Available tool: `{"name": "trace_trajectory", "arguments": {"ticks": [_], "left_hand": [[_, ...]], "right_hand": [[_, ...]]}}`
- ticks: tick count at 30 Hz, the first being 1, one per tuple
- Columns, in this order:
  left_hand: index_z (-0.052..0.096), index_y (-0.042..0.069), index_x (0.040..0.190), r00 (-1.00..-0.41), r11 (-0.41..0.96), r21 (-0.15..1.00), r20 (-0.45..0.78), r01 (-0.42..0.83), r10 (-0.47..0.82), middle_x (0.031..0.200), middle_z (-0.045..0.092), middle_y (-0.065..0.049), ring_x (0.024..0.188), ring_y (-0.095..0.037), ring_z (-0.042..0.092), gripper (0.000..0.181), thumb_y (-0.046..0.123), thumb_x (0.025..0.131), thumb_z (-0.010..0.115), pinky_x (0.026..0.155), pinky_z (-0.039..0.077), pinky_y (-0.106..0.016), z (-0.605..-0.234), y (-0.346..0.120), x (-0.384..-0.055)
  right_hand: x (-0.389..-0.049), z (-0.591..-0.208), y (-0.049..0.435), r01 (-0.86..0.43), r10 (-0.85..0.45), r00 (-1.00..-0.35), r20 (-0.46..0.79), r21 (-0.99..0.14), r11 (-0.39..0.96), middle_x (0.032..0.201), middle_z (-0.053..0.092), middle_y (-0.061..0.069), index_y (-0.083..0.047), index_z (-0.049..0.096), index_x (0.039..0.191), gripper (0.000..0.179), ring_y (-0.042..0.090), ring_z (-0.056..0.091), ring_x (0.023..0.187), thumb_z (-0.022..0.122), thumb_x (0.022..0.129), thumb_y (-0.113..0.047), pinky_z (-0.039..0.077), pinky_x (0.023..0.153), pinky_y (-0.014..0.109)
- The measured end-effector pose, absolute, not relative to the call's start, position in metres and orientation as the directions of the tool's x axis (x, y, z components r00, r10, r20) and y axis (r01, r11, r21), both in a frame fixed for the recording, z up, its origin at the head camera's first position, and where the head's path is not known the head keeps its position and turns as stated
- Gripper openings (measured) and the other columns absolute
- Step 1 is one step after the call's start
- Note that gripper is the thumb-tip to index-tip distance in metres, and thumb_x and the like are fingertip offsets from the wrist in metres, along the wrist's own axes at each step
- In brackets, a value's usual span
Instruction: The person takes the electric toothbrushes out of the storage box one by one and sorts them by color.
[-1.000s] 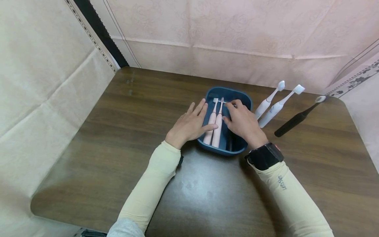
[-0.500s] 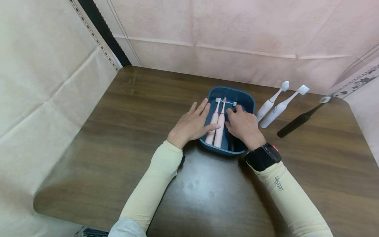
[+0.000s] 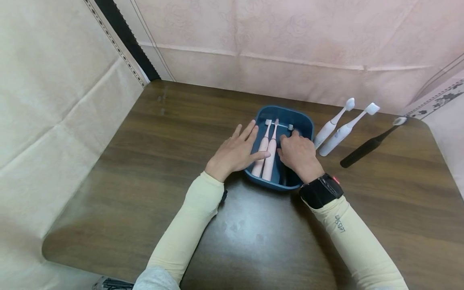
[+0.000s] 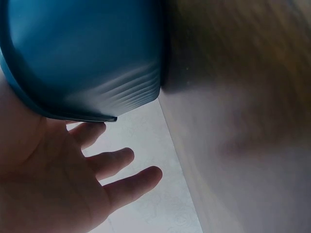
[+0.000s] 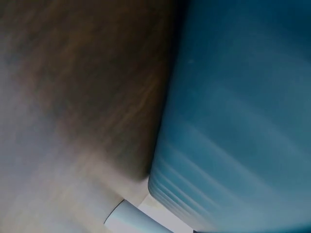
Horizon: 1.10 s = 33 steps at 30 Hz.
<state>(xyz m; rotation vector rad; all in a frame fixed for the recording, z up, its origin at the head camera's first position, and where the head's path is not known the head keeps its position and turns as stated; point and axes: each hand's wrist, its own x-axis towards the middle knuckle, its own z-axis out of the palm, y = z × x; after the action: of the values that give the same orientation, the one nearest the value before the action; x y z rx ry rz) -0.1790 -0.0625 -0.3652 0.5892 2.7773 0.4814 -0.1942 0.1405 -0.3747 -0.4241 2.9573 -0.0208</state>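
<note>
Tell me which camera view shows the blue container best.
The head view: it shows the blue container from above, with most of its rim and two pink toothbrushes inside. The left wrist view gives only some ribbed outer wall and part of the rim; the right wrist view, just ribbed outer wall, close up.

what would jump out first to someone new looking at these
Probably the blue bin on the brown table, with two pink toothbrushes inside, the right hand dipped in and the left hand open over its left rim. Next, two pale toothbrushes and a black one lie slanted to the bin's right.
</note>
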Motion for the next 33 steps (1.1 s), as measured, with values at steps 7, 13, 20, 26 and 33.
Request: {"name": "trace_trajectory", "arguments": {"ticks": [7, 13, 20, 26, 33], "left_hand": [[0.01, 0.015, 0.164, -0.887, 0.863, 0.372, -0.175, 0.342, 0.428, 0.171, -0.005, 0.0, 0.155, -0.036, 0.003, 0.09, 0.069, 0.099, 0.041, 0.119, 0.025, -0.056, -0.3638, -0.0622, -0.1792], [0.01, 0.015, 0.164, -0.889, 0.863, 0.378, -0.175, 0.336, 0.423, 0.171, -0.005, 0.0, 0.155, -0.035, 0.003, 0.091, 0.069, 0.099, 0.042, 0.119, 0.024, -0.056, -0.3652, -0.0611, -0.1794], [0.011, 0.015, 0.164, -0.888, 0.862, 0.375, -0.172, 0.341, 0.426, 0.171, -0.004, -0.001, 0.155, -0.036, 0.004, 0.091, 0.069, 0.099, 0.042, 0.119, 0.024, -0.055, -0.3661, -0.0619, -0.1777], [0.011, 0.015, 0.164, -0.889, 0.862, 0.375, -0.169, 0.342, 0.426, 0.171, -0.003, -0.001, 0.155, -0.036, 0.004, 0.09, 0.069, 0.099, 0.042, 0.118, 0.024, -0.056, -0.366, -0.0633, -0.1757], [0.011, 0.014, 0.164, -0.889, 0.86, 0.379, -0.165, 0.342, 0.427, 0.171, -0.003, -0.001, 0.155, -0.036, 0.004, 0.091, 0.068, 0.099, 0.044, 0.118, 0.024, -0.057, -0.3653, -0.0633, -0.1758]], "right_hand": [[-0.1947, -0.3731, 0.1398, -0.282, -0.282, -0.952, -0.121, -0.024, 0.959, 0.106, 0.061, 0.033, 0.005, 0.067, 0.122, 0.038, 0.036, 0.06, 0.073, 0.063, 0.101, -0.027, 0.056, 0.061, 0.044], [-0.1929, -0.3728, 0.1409, -0.291, -0.292, -0.951, -0.102, -0.02, 0.957, 0.105, 0.062, 0.034, 0.008, 0.068, 0.118, 0.037, 0.036, 0.061, 0.075, 0.063, 0.101, -0.025, 0.057, 0.066, 0.045], [-0.1917, -0.3749, 0.1406, -0.271, -0.273, -0.955, -0.113, -0.031, 0.962, 0.114, 0.06, 0.037, 0.008, 0.069, 0.115, 0.035, 0.034, 0.061, 0.069, 0.062, 0.101, -0.023, 0.057, 0.061, 0.042], [-0.1906, -0.3759, 0.1394, -0.263, -0.264, -0.957, -0.121, -0.029, 0.964, 0.112, 0.06, 0.036, 0.008, 0.07, 0.113, 0.035, 0.032, 0.061, 0.065, 0.062, 0.101, -0.024, 0.056, 0.057, 0.039], [-0.1902, -0.3758, 0.1395, -0.252, -0.258, -0.961, -0.104, -0.063, 0.966, 0.096, 0.06, 0.028, 0.008, 0.071, 0.102, 0.029, 0.027, 0.057, 0.057, 0.062, 0.099, -0.019, 0.051, 0.051, 0.033]]}}
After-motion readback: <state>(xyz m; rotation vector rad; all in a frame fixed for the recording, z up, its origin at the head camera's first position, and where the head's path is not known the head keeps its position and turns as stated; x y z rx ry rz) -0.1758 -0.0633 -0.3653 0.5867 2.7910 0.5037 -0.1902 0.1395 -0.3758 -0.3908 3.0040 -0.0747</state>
